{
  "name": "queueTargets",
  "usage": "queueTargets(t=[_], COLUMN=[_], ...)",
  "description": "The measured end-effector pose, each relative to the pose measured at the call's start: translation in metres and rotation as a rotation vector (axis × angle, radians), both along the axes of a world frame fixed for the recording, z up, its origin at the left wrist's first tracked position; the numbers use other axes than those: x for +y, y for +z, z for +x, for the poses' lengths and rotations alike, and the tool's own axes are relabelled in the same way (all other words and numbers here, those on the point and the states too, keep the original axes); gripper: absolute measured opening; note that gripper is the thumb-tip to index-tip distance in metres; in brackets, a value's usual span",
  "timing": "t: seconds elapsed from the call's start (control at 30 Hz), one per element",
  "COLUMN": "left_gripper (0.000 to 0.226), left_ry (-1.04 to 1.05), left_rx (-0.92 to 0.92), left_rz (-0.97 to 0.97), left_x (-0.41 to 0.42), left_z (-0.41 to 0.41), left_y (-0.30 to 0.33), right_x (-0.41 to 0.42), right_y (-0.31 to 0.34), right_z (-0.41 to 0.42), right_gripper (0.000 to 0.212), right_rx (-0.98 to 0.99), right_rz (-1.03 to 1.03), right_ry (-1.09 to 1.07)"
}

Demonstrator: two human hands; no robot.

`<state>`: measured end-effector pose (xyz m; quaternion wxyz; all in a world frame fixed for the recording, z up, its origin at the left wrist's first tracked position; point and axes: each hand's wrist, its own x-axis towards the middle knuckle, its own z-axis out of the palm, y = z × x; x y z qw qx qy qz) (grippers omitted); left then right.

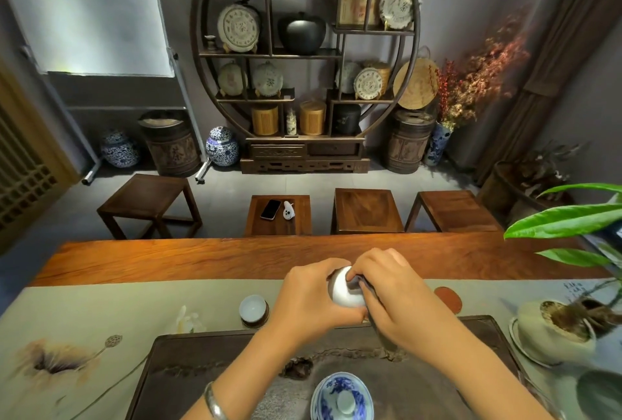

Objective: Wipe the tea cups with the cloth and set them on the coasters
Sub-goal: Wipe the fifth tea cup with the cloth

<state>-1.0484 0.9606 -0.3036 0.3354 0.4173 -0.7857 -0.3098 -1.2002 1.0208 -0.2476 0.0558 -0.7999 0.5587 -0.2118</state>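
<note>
My left hand point(304, 298) holds a small white tea cup point(343, 290) on its side above the far edge of the dark tea tray point(188, 372). Against the cup's mouth my right hand point(387, 288) presses a dark grey cloth point(378, 325), whose tail hangs below the hand. Another white cup point(253, 308) stands upright on a dark round coaster point(266, 317) to the left of my hands. To the right, a bare reddish coaster point(449, 298) lies on the table runner.
A blue-and-white lidded bowl point(341, 397) sits on the tray near me. A potted plant point(555, 328) with long green leaves stands at the right. Wooden stools line the table's far side; one point(277, 214) carries a phone and a small white object.
</note>
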Motion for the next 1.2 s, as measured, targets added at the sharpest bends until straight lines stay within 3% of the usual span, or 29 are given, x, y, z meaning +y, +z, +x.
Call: queueTargets(t=[0.2,0.33,0.43,0.63,0.83,1.03,1.2], left_gripper=[0.037,0.046,0.045,0.029,0.027,0.042,0.045], left_ry=[-0.011,0.017,-0.001,-0.007,-0.017,-0.022,-0.015], left_rx=[-0.004,-0.006,-0.005,0.011,-0.023,-0.022,-0.015], left_rz=[0.033,0.030,0.029,0.004,0.000,0.102,0.109], left_x=[0.008,0.005,0.005,0.008,0.012,0.029,0.029], left_z=[0.009,0.018,0.015,0.005,0.002,0.006,0.005], left_y=[-0.009,-0.008,-0.002,0.004,0.005,-0.005,-0.002], right_x=[-0.009,-0.008,-0.007,-0.002,-0.001,0.004,0.005], right_y=[0.013,0.010,0.008,0.000,0.002,0.005,0.004], right_z=[-0.022,-0.032,-0.021,0.002,0.006,-0.020,-0.025], right_gripper=[0.025,0.025,0.020,0.018,0.018,0.025,0.024], right_rx=[-0.131,-0.247,-0.262,-0.159,0.000,-0.249,-0.411], right_rz=[0.295,0.098,0.006,-0.005,-0.006,0.255,0.026], right_ry=[0.001,-0.151,-0.132,-0.042,0.075,0.061,-0.102])
